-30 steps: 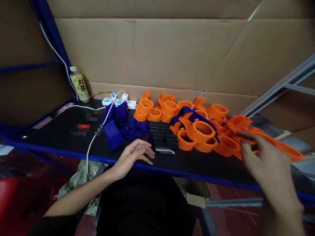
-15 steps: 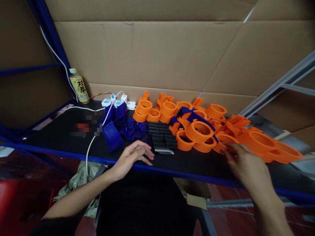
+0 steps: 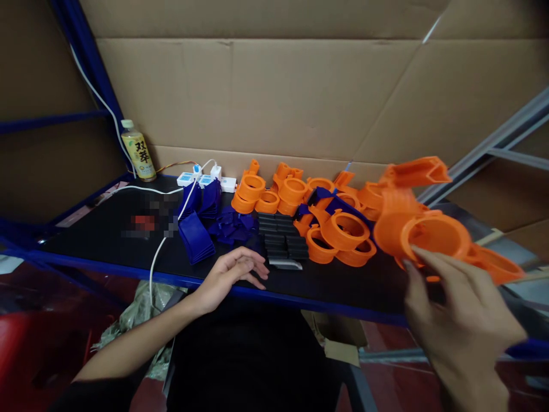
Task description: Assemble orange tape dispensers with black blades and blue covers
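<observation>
My right hand (image 3: 461, 315) pinches the near rim of an orange plastic tape dispenser (image 3: 392, 220), a wide ring with a channel-shaped handle at its far end. The dispenser is raised and tilted above other orange dispensers at the right. My left hand (image 3: 234, 274) lies at the table's front edge with fingers loosely apart and nothing in them. Just beyond its fingertips is a block of short black pieces (image 3: 283, 237), with a light grey piece (image 3: 286, 264) at the near end. More orange dispensers (image 3: 345, 229) are piled in the middle.
Stacked dark blue plates (image 3: 197, 237) and a heap of small blue parts (image 3: 232, 226) are left of the black pieces. A white power strip (image 3: 229, 184) with cables and a yellow-labelled bottle (image 3: 139, 151) stand behind. Cardboard (image 3: 278, 91) walls the back; a metal strut rises at the right.
My right hand has taken hold of a tape dispenser, lifted it out of the right-hand pile and moved right. My left hand has stayed still.
</observation>
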`<action>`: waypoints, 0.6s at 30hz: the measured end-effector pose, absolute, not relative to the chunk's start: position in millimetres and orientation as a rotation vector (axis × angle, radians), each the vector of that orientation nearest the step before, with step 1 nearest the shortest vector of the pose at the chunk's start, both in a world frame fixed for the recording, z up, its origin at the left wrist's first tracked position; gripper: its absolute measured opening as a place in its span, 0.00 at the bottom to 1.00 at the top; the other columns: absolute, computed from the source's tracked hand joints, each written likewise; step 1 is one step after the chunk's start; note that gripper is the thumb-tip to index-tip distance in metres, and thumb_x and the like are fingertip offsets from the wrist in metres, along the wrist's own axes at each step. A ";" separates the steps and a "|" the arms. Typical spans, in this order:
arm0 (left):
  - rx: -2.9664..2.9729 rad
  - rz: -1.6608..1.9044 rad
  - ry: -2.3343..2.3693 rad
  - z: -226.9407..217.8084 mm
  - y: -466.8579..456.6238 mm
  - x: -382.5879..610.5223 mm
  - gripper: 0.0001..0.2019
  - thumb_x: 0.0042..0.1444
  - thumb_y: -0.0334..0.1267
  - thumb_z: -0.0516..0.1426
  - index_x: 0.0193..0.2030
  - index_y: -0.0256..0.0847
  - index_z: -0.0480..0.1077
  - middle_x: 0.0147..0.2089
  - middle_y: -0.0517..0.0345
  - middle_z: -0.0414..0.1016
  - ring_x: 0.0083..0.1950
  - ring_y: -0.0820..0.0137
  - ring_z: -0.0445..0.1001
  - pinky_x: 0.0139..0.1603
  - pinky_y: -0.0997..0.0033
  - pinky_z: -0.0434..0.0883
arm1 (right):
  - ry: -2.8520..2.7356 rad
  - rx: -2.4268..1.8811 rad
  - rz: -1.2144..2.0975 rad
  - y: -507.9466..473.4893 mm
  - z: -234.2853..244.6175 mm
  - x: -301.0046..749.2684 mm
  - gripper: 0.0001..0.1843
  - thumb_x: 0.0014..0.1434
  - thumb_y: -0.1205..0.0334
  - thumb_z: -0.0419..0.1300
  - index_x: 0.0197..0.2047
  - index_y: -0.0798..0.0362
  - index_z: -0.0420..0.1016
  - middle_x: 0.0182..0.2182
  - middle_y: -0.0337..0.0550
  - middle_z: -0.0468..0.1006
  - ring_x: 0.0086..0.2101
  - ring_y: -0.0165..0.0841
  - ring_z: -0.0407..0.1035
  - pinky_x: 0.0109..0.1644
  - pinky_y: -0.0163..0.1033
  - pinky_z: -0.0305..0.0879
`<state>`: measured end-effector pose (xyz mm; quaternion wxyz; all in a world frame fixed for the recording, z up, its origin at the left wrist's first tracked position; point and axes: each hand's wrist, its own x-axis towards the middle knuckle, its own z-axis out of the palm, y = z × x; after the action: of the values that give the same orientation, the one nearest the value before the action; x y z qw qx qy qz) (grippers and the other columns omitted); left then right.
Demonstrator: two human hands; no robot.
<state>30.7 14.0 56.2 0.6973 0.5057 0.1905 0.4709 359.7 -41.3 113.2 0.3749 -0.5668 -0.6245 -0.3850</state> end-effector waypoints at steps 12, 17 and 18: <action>0.928 1.148 0.354 58.6 11.3 27.6 0.21 0.65 0.48 0.57 0.58 0.36 0.71 0.59 0.37 0.76 0.48 0.56 0.81 0.48 0.56 0.77 | -2.142 -0.937 0.673 -66.6 93.2 248.2 0.12 0.66 0.64 0.60 0.52 0.45 0.78 0.37 0.39 0.83 0.27 0.28 0.76 0.31 0.32 0.74; 0.900 1.140 0.453 65.2 9.0 28.4 0.21 0.65 0.49 0.57 0.50 0.30 0.73 0.40 0.42 0.82 0.32 0.65 0.80 0.32 0.70 0.75 | -2.027 -1.181 0.247 -28.2 85.3 260.8 0.10 0.68 0.62 0.57 0.47 0.48 0.80 0.44 0.43 0.83 0.41 0.35 0.79 0.48 0.41 0.76; 0.910 1.133 0.467 66.1 8.6 28.7 0.20 0.64 0.49 0.57 0.49 0.30 0.73 0.38 0.42 0.82 0.30 0.66 0.79 0.31 0.71 0.75 | -2.065 -1.246 0.148 -21.6 83.1 263.7 0.10 0.68 0.61 0.57 0.48 0.48 0.79 0.46 0.43 0.83 0.45 0.38 0.79 0.50 0.43 0.75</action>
<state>28.7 8.6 66.1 0.7226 0.4122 0.2113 0.5131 263.7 -21.6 83.1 0.3546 -0.4822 -0.7990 0.0572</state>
